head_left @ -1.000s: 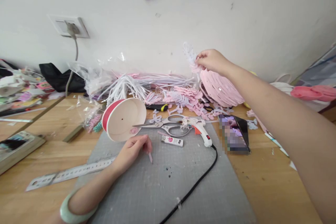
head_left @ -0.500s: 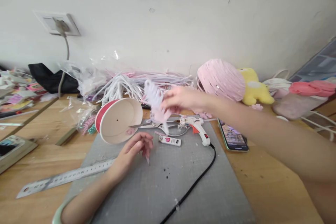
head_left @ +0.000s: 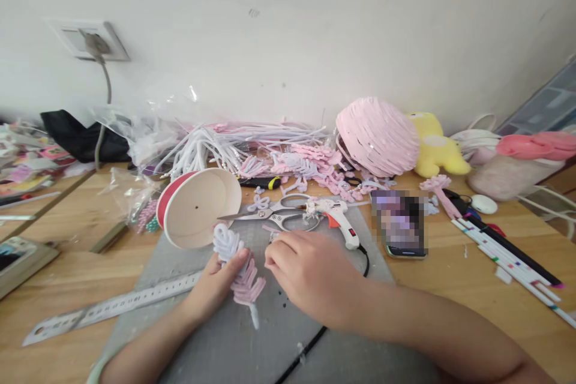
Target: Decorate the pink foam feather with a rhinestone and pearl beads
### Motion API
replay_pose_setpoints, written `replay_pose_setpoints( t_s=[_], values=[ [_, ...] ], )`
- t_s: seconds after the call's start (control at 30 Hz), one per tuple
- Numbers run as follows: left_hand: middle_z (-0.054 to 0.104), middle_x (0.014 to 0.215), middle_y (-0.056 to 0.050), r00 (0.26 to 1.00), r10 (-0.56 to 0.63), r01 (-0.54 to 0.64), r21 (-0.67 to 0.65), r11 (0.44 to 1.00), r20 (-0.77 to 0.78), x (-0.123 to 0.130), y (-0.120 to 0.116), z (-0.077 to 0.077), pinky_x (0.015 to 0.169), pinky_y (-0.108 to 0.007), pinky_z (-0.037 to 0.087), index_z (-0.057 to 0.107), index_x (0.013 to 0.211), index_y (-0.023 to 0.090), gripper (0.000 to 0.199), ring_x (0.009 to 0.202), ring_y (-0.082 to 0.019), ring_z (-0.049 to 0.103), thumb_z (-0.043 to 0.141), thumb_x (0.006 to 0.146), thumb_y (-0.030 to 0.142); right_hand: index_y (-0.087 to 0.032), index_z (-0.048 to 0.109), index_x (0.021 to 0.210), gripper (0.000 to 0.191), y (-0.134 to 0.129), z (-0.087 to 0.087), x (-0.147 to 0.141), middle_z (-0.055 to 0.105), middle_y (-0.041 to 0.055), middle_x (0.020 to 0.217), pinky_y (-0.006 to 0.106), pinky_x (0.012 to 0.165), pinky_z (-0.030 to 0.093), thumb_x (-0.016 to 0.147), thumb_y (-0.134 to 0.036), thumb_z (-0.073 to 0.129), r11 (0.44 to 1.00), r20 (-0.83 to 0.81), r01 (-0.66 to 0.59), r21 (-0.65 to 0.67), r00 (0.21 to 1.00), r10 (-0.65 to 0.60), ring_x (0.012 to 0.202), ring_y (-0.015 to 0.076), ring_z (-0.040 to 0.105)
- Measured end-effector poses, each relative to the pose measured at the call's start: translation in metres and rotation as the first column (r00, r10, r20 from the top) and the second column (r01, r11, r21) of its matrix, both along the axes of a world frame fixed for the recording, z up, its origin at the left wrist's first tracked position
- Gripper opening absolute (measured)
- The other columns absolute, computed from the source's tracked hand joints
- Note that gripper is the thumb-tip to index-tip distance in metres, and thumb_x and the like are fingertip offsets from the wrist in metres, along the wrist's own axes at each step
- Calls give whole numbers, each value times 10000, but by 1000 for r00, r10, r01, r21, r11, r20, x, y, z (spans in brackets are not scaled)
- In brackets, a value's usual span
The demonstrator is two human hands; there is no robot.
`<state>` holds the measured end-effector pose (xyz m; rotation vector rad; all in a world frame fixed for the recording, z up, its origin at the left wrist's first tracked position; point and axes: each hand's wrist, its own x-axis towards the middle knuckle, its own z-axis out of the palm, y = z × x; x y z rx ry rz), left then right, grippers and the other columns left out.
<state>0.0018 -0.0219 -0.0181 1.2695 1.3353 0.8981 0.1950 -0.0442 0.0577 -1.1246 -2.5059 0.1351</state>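
One head-worn camera is looking forward and down from the person's seat, facing the wall (head_left: 315, 24) across the tabletop (head_left: 450, 306). It is sitting close above the grey mat (head_left: 252, 342), taking in both forearms at the lower edge.
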Motion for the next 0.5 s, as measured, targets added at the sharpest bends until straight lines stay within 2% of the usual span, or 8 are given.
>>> replay_pose_setpoints(
  t_s=[0.1, 0.27, 0.37, 0.5],
  values=[
    [505, 565, 14, 984, -176, 175, -6, 984, -33, 0, 3, 4, 543, -229, 409, 499, 595, 163, 415, 553, -130, 454, 596, 670, 559, -170, 551, 775, 123, 4, -4, 4, 610, 9, 749, 274, 613, 343, 852, -141, 461, 997, 29, -83, 7, 996, 83, 692, 146, 549],
    [562, 596, -1, 941, -324, 328, 22, 945, -94, 9, 3, 17, 608, -247, 437, 552, 624, 165, 270, 594, -155, 500, 595, 668, 428, -156, 565, 789, 75, 7, -4, 5, 618, 21, 762, 286, 599, 340, 777, -101, 515, 993, 110, -118, 2, 987, 117, 698, 160, 552],
    [605, 659, -13, 925, -374, 378, 46, 925, -66, 12, 3, 22, 666, -263, 457, 575, 674, 170, 227, 665, -179, 542, 586, 689, 396, -148, 568, 799, 84, 8, -3, 2, 613, 33, 767, 288, 603, 349, 823, -139, 489, 993, 139, -118, 14, 984, 115, 703, 166, 549],
    [623, 740, -22, 927, -376, 375, 62, 925, 5, 11, 1, 27, 720, -276, 461, 603, 772, 177, 219, 749, -196, 562, 587, 720, 390, -146, 580, 849, 151, 8, -7, 0, 597, 32, 772, 282, 590, 352, 881, -173, 435, 990, 147, -130, 48, 982, 122, 709, 167, 543]
  ],
)
